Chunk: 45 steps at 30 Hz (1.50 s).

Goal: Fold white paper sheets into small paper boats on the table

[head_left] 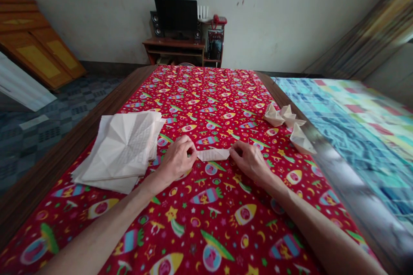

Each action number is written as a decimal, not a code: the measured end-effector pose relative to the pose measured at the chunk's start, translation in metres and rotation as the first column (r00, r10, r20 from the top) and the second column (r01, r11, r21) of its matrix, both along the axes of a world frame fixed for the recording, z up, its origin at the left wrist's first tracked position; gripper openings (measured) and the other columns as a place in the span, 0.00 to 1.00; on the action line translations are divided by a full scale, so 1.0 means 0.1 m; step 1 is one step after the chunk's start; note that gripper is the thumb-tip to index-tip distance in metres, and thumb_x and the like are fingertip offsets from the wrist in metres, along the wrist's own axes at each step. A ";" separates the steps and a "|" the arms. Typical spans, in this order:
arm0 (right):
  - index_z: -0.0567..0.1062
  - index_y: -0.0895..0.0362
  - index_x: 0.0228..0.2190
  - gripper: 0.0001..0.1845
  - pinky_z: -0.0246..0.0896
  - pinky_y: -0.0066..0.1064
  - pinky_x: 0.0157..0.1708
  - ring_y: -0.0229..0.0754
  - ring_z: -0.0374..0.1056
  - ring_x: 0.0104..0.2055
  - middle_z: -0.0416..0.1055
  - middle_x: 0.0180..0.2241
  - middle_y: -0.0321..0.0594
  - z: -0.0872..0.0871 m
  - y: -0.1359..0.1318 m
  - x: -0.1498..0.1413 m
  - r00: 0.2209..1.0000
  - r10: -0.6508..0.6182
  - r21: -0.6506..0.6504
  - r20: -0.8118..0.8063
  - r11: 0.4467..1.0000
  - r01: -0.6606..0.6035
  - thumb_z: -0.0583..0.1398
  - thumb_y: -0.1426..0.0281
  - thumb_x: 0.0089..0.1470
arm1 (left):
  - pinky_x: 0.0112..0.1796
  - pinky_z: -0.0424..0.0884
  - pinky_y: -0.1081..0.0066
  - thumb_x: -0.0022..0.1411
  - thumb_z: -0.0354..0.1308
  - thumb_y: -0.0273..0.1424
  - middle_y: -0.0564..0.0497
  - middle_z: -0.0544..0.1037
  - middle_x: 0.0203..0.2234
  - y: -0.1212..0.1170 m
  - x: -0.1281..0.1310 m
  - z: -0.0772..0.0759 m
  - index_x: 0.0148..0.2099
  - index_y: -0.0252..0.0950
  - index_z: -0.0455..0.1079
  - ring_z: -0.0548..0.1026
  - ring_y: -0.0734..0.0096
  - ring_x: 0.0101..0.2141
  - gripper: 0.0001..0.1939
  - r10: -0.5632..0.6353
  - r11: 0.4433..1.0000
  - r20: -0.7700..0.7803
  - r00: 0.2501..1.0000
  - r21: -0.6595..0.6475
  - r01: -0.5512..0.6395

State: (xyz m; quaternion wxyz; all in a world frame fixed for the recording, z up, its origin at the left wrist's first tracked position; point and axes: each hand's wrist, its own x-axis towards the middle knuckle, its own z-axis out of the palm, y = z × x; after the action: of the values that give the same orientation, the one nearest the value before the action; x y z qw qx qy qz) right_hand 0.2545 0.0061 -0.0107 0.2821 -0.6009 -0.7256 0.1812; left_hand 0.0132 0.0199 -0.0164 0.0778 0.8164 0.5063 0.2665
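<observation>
A small folded paper boat [213, 154], flattened and white, lies low over the red patterned cloth between my hands. My left hand [179, 157] pinches its left tip with thumb and forefinger. At the opposite tip, my right hand [251, 160] has its fingers closed on the paper too. Faint ruled lines show on the folded side. Left of my left hand rests a stack of creased paper sheets [124, 146], the top one marked with fold lines. Several finished-looking folded paper boats [274, 115] stand in a group beyond my right hand.
The red cloth [206, 210] covers a wooden table with a dark edge [97, 129]. A bed with a patchwork cover [351, 137] adjoins the right side. Against the far wall are a monitor [177, 17] on a desk, speakers and a red telephone [220, 19]. A wooden cabinet [41, 43] stands left.
</observation>
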 end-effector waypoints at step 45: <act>0.65 0.60 0.57 0.22 0.57 0.48 0.57 0.49 0.59 0.60 0.63 0.57 0.49 -0.04 -0.55 0.09 0.815 0.268 0.237 0.513 0.868 -0.435 0.50 0.69 0.63 | 0.60 0.53 0.54 0.68 0.44 0.29 0.49 0.61 0.61 -0.52 -0.13 0.09 0.62 0.36 0.58 0.59 0.63 0.61 0.21 -0.252 0.965 -0.331 0.909 -0.017 0.261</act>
State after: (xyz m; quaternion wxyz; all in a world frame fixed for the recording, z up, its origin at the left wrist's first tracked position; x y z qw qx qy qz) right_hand 0.2637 -0.0486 -0.0142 0.1617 -0.4205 -0.8915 -0.0475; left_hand 0.0006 -0.0324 -0.0070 0.0146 0.9098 0.3969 0.1202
